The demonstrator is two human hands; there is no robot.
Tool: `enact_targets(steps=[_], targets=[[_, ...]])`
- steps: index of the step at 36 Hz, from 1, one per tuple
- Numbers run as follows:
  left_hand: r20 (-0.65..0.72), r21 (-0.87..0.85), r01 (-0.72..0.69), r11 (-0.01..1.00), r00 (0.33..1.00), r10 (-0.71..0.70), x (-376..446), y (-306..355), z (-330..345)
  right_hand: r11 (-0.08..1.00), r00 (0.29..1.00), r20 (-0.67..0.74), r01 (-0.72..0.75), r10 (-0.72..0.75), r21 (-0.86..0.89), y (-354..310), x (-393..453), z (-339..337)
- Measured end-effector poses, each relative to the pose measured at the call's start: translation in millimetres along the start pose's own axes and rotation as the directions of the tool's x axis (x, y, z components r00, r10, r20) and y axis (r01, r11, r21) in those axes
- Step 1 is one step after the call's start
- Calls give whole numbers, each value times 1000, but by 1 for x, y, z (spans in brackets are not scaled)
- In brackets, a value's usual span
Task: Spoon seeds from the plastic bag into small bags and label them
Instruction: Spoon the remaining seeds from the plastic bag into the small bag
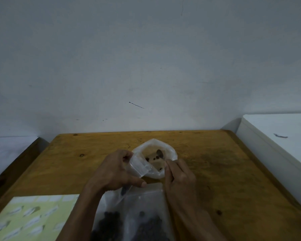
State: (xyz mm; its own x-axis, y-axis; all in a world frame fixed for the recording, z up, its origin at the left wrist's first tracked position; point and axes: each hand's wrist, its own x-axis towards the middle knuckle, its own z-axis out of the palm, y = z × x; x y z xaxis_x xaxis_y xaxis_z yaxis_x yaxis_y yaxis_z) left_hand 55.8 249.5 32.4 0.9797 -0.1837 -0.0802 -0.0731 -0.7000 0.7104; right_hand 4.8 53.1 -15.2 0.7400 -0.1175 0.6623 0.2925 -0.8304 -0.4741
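A small clear bag is held open above the wooden table, with a few dark seeds inside it. My left hand grips the bag's left rim, its fingers curled round the folded plastic. My right hand pinches a thin handle at the bag's right rim. What looks like a dark spoon bowl sits inside the bag. The large plastic bag lies near me under both wrists, with dark seeds heaped at its bottom.
A pale green sheet of white labels lies at the table's near left corner. A dark slim object shows under my left hand. A white box or cabinet stands to the right of the table. A wall is behind.
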Motion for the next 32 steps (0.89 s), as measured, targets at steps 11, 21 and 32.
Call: enact_targets(steps=[11,21,32], targets=[[-3,-10,-5,1000,1000,5,0,-3,0,996,993,-116,43,-34,73,4,-3,-25],[-3,-22,-5,1000,1000,5,0,-4,1,999,998,-59,-22,25,38,-9,4,-27],[2,-25,3,1000,1000,-3,1,-6,2,999,992,115,-42,45,-32,-11,20,-34]])
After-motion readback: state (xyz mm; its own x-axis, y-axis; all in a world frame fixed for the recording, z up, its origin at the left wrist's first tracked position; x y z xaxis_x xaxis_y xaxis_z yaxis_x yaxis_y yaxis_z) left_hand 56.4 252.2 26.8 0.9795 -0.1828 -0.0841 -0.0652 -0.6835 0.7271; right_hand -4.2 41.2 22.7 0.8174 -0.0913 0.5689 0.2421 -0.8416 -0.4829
